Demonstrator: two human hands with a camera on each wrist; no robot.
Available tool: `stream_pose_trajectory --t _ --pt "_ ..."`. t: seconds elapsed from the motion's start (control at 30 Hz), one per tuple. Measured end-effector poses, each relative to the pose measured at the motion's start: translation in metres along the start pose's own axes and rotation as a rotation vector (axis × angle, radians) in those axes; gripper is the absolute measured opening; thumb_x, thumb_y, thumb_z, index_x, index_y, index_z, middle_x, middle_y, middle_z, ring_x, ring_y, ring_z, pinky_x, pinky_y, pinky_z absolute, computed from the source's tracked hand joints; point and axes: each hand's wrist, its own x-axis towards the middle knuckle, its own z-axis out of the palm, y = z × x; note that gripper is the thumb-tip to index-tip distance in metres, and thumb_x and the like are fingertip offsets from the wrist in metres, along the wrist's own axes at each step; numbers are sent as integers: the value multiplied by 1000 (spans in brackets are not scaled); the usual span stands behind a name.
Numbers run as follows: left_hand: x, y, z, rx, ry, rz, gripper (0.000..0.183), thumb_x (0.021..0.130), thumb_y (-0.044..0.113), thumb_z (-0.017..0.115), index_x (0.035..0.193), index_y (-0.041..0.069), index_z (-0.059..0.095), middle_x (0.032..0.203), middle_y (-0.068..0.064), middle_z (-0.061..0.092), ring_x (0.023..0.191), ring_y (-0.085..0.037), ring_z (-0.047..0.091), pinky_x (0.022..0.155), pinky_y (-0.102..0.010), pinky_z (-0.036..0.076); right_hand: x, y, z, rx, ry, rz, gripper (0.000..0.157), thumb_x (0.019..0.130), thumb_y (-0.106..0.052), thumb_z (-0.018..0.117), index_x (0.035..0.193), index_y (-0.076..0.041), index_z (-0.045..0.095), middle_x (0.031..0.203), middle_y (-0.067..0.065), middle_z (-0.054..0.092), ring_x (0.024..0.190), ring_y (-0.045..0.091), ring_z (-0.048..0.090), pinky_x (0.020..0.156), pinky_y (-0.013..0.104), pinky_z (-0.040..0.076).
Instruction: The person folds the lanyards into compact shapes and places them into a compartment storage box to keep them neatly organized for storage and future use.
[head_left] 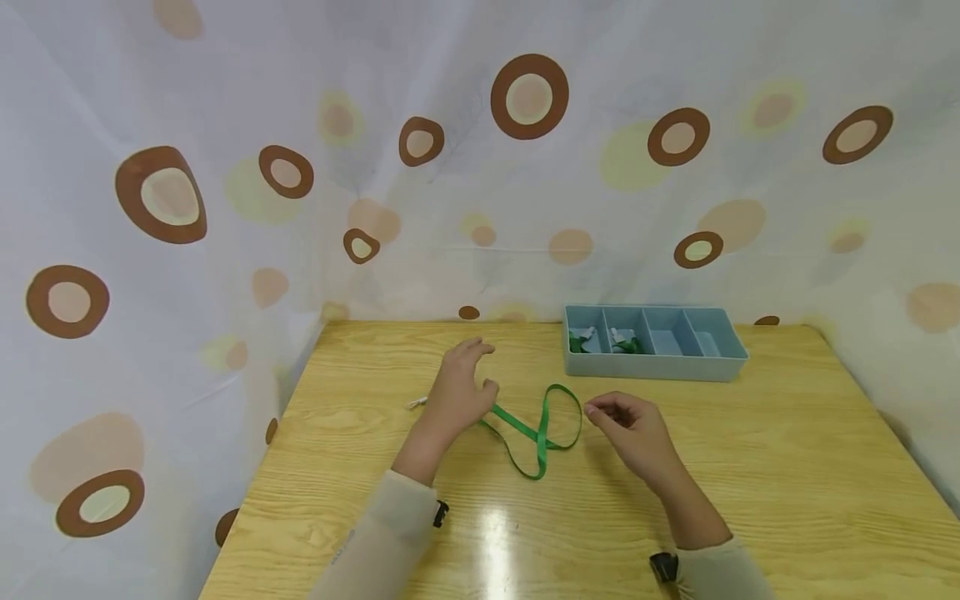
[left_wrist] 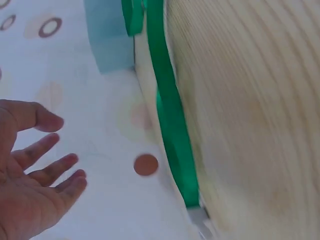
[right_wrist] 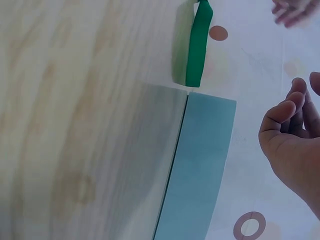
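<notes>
A green lanyard lies on the table in loose, crossing loops, its pale clip at the left end. In the left wrist view, the lanyard's flat ribbon runs down to that clip. My left hand hovers over the left part of the ribbon, hiding some of it. Its fingers are spread and relaxed, with nothing in them. Just right of the loop is my right hand. Loosely bent fingers and a thumb held apart show no object between them.
At the back of the wooden table stands a blue-grey divided tray. Its two left compartments hold green ribbon pieces with white parts. A patterned curtain hangs behind the table and along its sides.
</notes>
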Motion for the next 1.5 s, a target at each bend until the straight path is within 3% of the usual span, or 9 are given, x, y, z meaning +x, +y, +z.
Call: stream_pose_trajectory --t 0.13,0.23,0.33,0.47,0.57,0.8,1.13,1.33,1.5 --pt "-12 -21 -13 18 -27 -130 58 91 3 63 149 4 57 160 -17 49 154 -42 36 117 -59 47 3 -4 1 -7 -4 -28 19 106 -22 69 111 -6 78 99 10 75 80 11 66 70 25 56" --pt "-21 -34 -18 41 -46 -177 60 89 4 64 149 -1 56 154 -22 53 139 -42 49 101 -52 56 4 -10 1 -1 1 -29 16 105 -22 70 108 -9 79 96 4 74 78 11 64 68 25 55" --pt "-30 -44 -20 64 -52 -223 60 89 4 68 147 -4 56 148 -26 56 129 -42 53 89 -45 57 4 -16 2 14 -2 -29 14 105 -20 71 107 -8 79 95 6 74 77 9 63 68 25 54" --pt "-37 -57 -23 109 -44 -274 59 88 2 69 145 -6 57 139 -28 59 129 -46 55 94 -50 60 3 -20 4 32 -8 -25 14 104 -18 71 106 -6 78 97 12 74 78 9 62 68 24 54" --pt "-41 -65 -23 138 -31 -286 55 88 0 68 142 -7 59 133 -28 62 124 -46 60 99 -54 60 3 -20 4 29 -10 -22 14 105 -18 71 107 -6 78 97 11 74 79 11 63 68 24 53" --pt "-42 -72 -26 118 -34 -324 42 91 -4 67 133 -10 64 126 -26 65 117 -42 65 98 -50 61 0 -23 2 41 -8 -19 14 105 -18 71 106 -6 78 95 4 73 78 10 62 68 25 53" --pt "-34 -79 -31 215 -39 -389 19 94 5 70 111 -2 73 110 -15 73 95 -29 68 82 -44 61 -1 -27 -1 31 -6 -35 14 105 -18 69 105 -7 78 94 0 73 81 7 65 71 24 56" --pt "-33 -78 -34 199 -69 -367 4 94 5 69 93 3 72 86 -8 68 73 -22 58 61 -32 48 -2 -29 -2 17 -2 -46 14 105 -19 69 105 -7 78 93 0 73 81 9 65 71 24 56" --pt "-32 -70 -33 122 -127 -281 7 99 10 69 96 5 72 90 -5 68 77 -18 60 65 -31 51 -1 -32 1 -8 -32 -57 12 105 -19 70 106 -10 78 93 3 73 78 12 62 69 25 53"
